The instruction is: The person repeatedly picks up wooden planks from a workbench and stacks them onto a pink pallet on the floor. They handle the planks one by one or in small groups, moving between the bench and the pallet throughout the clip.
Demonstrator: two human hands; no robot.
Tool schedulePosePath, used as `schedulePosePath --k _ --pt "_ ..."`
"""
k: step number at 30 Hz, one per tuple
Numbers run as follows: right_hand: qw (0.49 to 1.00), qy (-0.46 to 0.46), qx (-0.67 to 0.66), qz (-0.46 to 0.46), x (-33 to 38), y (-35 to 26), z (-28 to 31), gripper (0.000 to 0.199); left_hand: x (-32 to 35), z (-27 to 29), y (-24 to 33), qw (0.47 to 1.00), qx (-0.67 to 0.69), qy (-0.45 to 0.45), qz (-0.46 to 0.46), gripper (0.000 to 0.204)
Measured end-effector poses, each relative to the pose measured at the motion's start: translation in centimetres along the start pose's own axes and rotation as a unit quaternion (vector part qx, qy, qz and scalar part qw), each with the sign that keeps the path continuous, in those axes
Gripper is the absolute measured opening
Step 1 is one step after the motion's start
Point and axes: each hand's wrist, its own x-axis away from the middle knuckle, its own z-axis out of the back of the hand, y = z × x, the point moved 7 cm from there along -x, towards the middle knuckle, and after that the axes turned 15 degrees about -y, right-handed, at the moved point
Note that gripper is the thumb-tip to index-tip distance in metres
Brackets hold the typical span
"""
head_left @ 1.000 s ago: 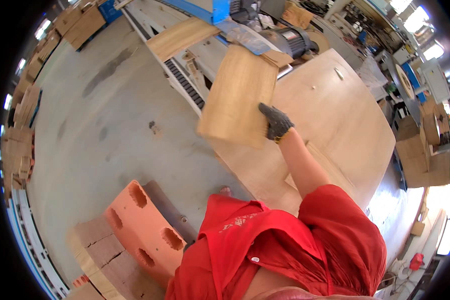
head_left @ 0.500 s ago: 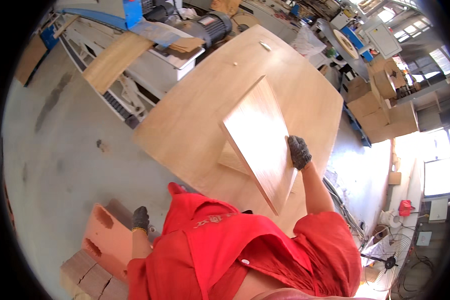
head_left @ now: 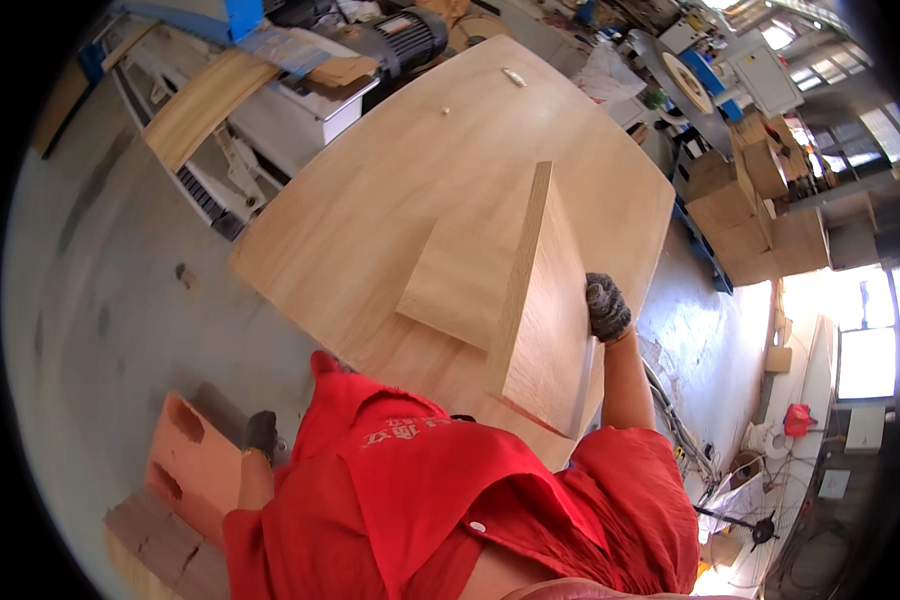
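My right hand [head_left: 608, 308], in a dark grey work glove, is closed on the right edge of a light wooden board [head_left: 552, 310]. The board is tipped up nearly on edge above the large wooden panel [head_left: 350, 220], with its narrow side facing me. Beneath and left of it a smaller wooden piece [head_left: 455, 285] lies flat on the panel, partly covered. Low at my left side, my left hand [head_left: 261, 432], also gloved, has its fingers curled in. What it may hold cannot be made out. A pinkish board with holes [head_left: 192, 450] stands beside that hand.
Brown blocks [head_left: 155, 535] are stacked at the lower left. A machine with a dark motor [head_left: 400, 40] stands beyond the panel's far left side. Cartons [head_left: 735, 205] are piled at the right, cables [head_left: 675, 410] run along the floor, and a fan [head_left: 763, 528] is at lower right.
My right hand has turned the board from showing its broad face to standing steeper, edge toward me. More of the smaller wooden piece shows. The whole view has shifted slightly.
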Motion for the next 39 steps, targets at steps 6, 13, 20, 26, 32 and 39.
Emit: schedulePosePath --k 6,13,20,26,32,39 --pt "0.988 -0.13 0.037 -0.074 -3.8 -3.6 -0.4 0.035 2.7 -0.4 0.2 0.94 0.314 0.022 0.134 0.027" --pt "0.964 -0.155 0.145 -0.162 -7.1 -2.3 -0.8 0.039 3.4 -3.5 -4.7 0.903 0.399 0.001 0.16 0.029" --pt "0.941 -0.078 0.328 -0.027 -13.6 -10.9 -4.4 0.067 1.2 -5.9 -9.9 0.985 0.17 0.001 0.011 0.027" --pt "0.942 -0.222 -0.246 0.062 -27.4 -22.7 -20.0 0.083 0.2 -8.3 -9.6 0.911 0.392 0.01 0.125 0.036" --pt "0.825 -0.219 -0.517 -0.064 -42.0 -31.1 -34.4 0.052 6.8 -5.9 -5.0 0.844 0.516 0.096 0.112 0.031" --pt "0.688 0.007 -0.724 -0.043 -49.9 -34.2 -41.0 0.061 16.9 -13.4 -8.8 0.833 0.492 0.126 0.217 0.03"
